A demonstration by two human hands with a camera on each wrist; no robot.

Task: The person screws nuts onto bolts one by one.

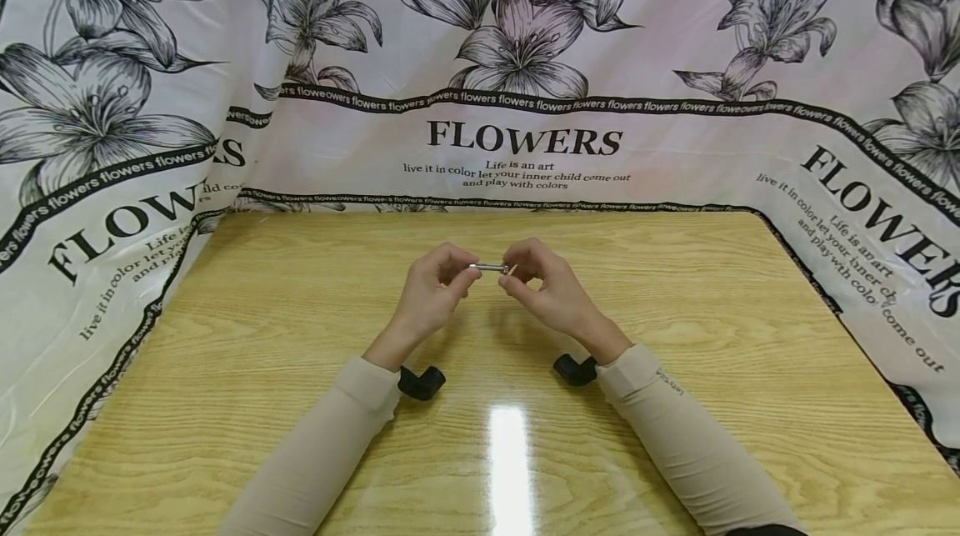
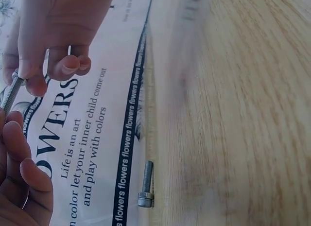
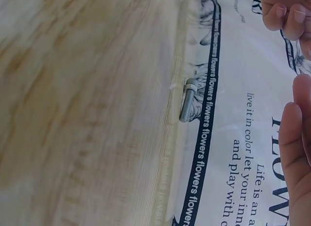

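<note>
White curtain with black flower prints hung behind the pale wood-grained tabletop. I noted one slim, silvery threaded metal bolt raised above it, left hand pinching one end, right hand pinching the other, by its metal nut. Judged light, rigid, possibly slippery; best gripped at both ends.

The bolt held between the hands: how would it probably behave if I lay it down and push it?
The bolt looks metallic, so it is probably stiff and rather heavy for its size. Its round shaft may let it roll, perhaps curving because one end is wider.
</note>
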